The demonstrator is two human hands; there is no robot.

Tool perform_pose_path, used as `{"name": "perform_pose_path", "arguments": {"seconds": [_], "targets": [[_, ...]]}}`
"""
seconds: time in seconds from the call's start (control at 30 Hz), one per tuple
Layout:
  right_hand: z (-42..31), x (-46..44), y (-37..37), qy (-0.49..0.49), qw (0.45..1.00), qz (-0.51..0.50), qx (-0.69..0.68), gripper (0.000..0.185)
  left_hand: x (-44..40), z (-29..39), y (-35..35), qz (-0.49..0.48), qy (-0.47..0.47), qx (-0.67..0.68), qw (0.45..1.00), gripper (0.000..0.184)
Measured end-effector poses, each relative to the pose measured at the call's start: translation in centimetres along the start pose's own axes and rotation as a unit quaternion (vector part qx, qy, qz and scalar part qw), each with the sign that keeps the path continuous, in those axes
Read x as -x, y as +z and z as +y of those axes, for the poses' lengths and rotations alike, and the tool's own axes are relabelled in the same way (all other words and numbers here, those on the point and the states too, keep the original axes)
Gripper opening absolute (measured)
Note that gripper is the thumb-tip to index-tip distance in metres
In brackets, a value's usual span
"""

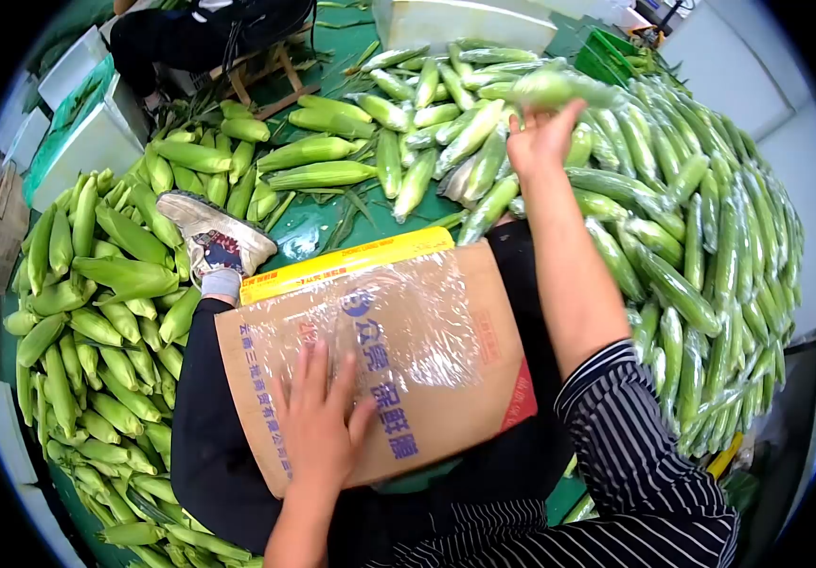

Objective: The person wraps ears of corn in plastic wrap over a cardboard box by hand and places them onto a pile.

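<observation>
Reached out with the right hand (542, 140), a blurred, film-wrapped corn cob (559, 87) right at the fingers, by the wrapped heap (730, 256). Looked like the placing step; couldn't tell whether pinching or releasing. Spread the left hand (318, 412) wide on the cardboard box (484, 298). Called, seemingly, for fingers clear of clinging film.

One head-worn view — from above the lap, forward and steeply down, close.
</observation>
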State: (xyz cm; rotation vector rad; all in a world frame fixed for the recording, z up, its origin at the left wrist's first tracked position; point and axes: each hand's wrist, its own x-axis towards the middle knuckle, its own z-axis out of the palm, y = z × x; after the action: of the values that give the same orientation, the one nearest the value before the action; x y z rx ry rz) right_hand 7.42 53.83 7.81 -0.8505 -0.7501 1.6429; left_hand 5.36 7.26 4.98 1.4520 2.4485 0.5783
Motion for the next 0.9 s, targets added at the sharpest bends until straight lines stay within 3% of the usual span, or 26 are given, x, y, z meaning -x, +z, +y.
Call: {"name": "perform_pose_path", "arguments": {"seconds": [0.03, 0.07, 0.1, 0.13, 0.17, 0.23, 0.33, 0.43, 0.53, 0.57, 0.6, 0.7, 0.8, 0.9], "targets": [[2.1, -3.2, 0.2, -0.029, 0.997, 0.030, 0.064, 0.077, 0.8, -0.8, 0.0, -0.039, -0.035, -0.031, 0.998, 0.065], [5.7, -4.5, 0.0, 0.008, 0.951, -0.107, 0.291, 0.073, 2.4, -1.5, 0.8, -0.043, -0.023, -0.056, 0.997, 0.067], [9.6, -5.0, 0.7, 0.045, 0.833, -0.238, 0.498, 0.070, 3.9, -2.1, 1.9, -0.047, -0.011, -0.080, 0.996, 0.070], [13.1, -4.1, 2.2, -0.008, 0.744, -0.319, 0.588, 0.066, 4.2, -2.6, 2.5, -0.038, -0.011, -0.073, 0.997, 0.070], [16.8, -3.4, 3.7, -0.059, 0.638, -0.391, 0.660, 0.063, 4.0, -2.8, 2.7, -0.038, -0.003, -0.092, 0.995, 0.070], [23.7, -5.1, 5.8, -0.187, 0.484, -0.492, 0.699, 0.064, 3.8, -2.9, 2.9, -0.050, -0.014, -0.079, 0.996, 0.064], [29.3, -5.0, 7.5, -0.100, 0.393, -0.425, 0.809, 0.070, 4.0, -3.6, 2.8, -0.034, 0.005, -0.087, 0.996, 0.060], [28.8, -4.2, 5.9, -0.198, 0.375, -0.433, 0.795, 0.076, 3.3, -3.4, 2.7, -0.016, -0.019, -0.043, 0.999, 0.066], [26.4, -4.6, 4.1, -0.278, 0.477, -0.481, 0.681, 0.072, 3.6, -3.2, 2.5, -0.042, -0.028, -0.056, 0.997, 0.065], [25.1, -4.6, 4.0, -0.258, 0.537, -0.489, 0.638, 0.075, 3.4, -3.2, 2.3, -0.044, -0.016, -0.064, 0.997, 0.067], [22.6, -3.7, 4.1, -0.322, 0.552, -0.491, 0.592, 0.080, 3.5, -3.2, 2.5, -0.053, -0.023, -0.060, 0.997, 0.058], [11.6, 4.7, 4.1, -0.378, 0.554, -0.468, 0.575, 0.085, 3.7, -2.7, 2.8, -0.011, -0.014, -0.074, 0.997, 0.056], [1.6, 13.3, 0.7, -0.307, 0.456, -0.533, 0.644, 0.079, 4.0, -2.4, 2.5, 0.013, -0.014, -0.062, 0.998, 0.052], [2.0, 17.6, -5.6, -0.357, 0.418, -0.564, 0.616, 0.082, 4.7, -1.8, 1.7, 0.050, -0.005, -0.095, 0.994, 0.047]]}}
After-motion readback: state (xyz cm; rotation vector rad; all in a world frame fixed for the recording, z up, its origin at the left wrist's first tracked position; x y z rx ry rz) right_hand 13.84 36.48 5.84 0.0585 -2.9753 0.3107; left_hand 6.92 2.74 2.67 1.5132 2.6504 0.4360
